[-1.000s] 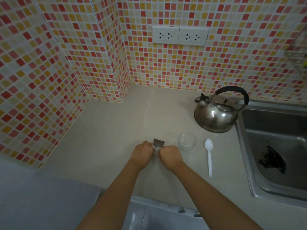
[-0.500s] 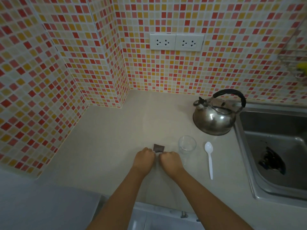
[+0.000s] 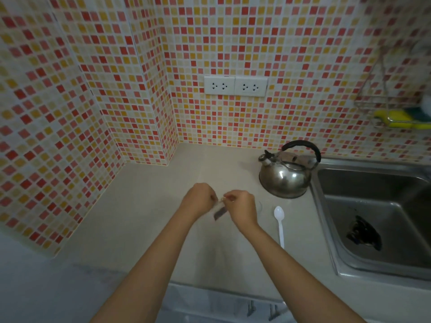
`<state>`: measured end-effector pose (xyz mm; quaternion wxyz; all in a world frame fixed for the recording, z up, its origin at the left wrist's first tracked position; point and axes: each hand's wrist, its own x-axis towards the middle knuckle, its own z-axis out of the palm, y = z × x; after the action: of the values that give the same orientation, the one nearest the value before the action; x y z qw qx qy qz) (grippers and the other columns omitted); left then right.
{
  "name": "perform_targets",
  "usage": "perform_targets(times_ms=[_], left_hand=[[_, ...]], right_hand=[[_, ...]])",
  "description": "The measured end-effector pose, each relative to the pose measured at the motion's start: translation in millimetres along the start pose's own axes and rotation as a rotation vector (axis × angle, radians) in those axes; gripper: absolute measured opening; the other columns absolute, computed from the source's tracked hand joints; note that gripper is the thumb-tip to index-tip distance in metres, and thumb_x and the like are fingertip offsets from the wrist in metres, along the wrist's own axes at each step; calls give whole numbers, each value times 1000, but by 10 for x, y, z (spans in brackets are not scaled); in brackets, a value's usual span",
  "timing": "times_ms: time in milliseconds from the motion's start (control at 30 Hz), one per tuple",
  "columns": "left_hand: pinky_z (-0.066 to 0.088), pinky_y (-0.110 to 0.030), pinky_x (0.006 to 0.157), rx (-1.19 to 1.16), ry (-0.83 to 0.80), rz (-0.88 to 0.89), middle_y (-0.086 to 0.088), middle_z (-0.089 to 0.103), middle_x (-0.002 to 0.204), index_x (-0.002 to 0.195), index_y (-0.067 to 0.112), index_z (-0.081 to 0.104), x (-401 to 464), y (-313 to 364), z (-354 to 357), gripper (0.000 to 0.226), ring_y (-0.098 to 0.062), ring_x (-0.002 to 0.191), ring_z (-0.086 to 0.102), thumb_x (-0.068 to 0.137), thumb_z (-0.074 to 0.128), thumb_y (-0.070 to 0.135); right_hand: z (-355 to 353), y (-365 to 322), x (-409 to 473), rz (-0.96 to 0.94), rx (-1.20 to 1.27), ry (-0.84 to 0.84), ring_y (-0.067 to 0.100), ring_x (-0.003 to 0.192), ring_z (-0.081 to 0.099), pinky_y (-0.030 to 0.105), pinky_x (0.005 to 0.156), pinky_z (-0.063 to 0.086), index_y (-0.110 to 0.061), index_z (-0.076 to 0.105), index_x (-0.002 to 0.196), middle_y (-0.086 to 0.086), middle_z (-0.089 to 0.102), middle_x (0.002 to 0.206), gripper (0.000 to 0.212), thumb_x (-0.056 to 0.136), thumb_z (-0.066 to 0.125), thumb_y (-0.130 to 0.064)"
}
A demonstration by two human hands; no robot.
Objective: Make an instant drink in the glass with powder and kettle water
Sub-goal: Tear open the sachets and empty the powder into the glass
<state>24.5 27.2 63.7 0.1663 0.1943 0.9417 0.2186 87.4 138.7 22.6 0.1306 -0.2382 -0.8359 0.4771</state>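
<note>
Nearest the camera: two bare forearms reach forward over the pale worktop point(image 3: 144, 206). Left hand point(image 3: 198, 200) and right hand point(image 3: 240, 208) meet above it, both pinching one small dark powder sachet point(image 3: 219, 212), which hangs tilted between them, clear of the surface. Fingers point(image 3: 227, 197) of the right hand grip its upper edge; the left takes the same edge from the other side. Motion blur hides whether the top is torn yet.

Judgement: step in hand is opening the sachet. It looks thin, light and limp; it will crumple rather than resist. Best held at the sealed top edge, thumbs close together, so the tear starts cleanly and powder does not spill.

Just beyond the right hand: the clear glass point(image 3: 260, 207), mostly hidden, only part of the rim showing. Likely fragile and easy to tip; steady it low when pouring.

Right of that: a white plastic spoon point(image 3: 279, 220) flat on the worktop.

Farther back: a steel whistling kettle point(image 3: 285, 178), black handle upright, beside the sink point(image 3: 373, 206). Probably heavy if full; take it by the handle only.

Far: mosaic-tiled wall, double socket point(image 3: 235, 86).
</note>
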Motion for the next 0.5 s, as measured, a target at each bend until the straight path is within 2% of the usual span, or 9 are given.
perform_targets(times_ms=[67, 167, 233, 300, 367, 433, 500], left_hand=[[58, -38, 83, -161, 17, -27, -19, 75, 87, 88, 2, 77, -41, 147, -64, 18, -30, 85, 72, 80, 61, 3], [59, -41, 84, -354, 15, -54, -23, 74, 82, 83, -4, 77, -99, 398, -61, 13, -32, 82, 73, 76, 67, 2], [58, -39, 86, -430, -22, -88, -23, 74, 84, 85, -6, 76, -118, 549, -13, 15, -31, 85, 73, 76, 70, 5], [55, -34, 82, -490, -69, -112, -21, 73, 81, 83, -5, 75, -130, 672, 51, 14, -30, 83, 73, 76, 71, 6], [52, -33, 74, -539, -105, -117, -15, 69, 65, 71, -1, 72, -137, 767, 121, 7, -26, 70, 68, 75, 71, 5], [49, -29, 67, -596, -131, -102, -10, 62, 53, 61, 3, 67, -130, 815, 211, 13, -22, 58, 60, 74, 69, -1], [49, -22, 57, -667, -164, -75, -9, 61, 47, 61, 3, 64, -120, 835, 299, 17, -17, 48, 59, 75, 66, -6]], right_hand=[[-129, -43, 4, 92, 112, 56, 25, 88, 70, 31, 80, 55, -1, 75, 94, 14, 75, 95, 17, 80, 66, -5], [-344, -98, -16, 157, 187, 71, 34, 80, 71, 47, 73, 57, -4, 74, 75, 20, 74, 83, 13, 83, 66, -10], [-489, -94, -19, 157, 179, 78, 36, 72, 71, 49, 67, 57, -1, 72, 67, 22, 73, 75, 22, 84, 65, -11], [-620, -72, -26, 174, 193, 80, 35, 69, 72, 49, 64, 58, 6, 72, 70, 26, 72, 77, 24, 85, 65, -12], [-722, -32, -24, 214, 205, 70, 31, 66, 73, 47, 64, 59, 8, 72, 75, 24, 73, 78, 26, 85, 67, -15], [-806, 21, -21, 245, 200, 61, 31, 66, 73, 45, 63, 59, 4, 73, 76, 21, 73, 77, 24, 83, 71, -19], [-876, 68, -24, 281, 182, 57, 32, 68, 73, 44, 64, 60, 0, 74, 74, 21, 73, 76, 20, 80, 73, -20]])
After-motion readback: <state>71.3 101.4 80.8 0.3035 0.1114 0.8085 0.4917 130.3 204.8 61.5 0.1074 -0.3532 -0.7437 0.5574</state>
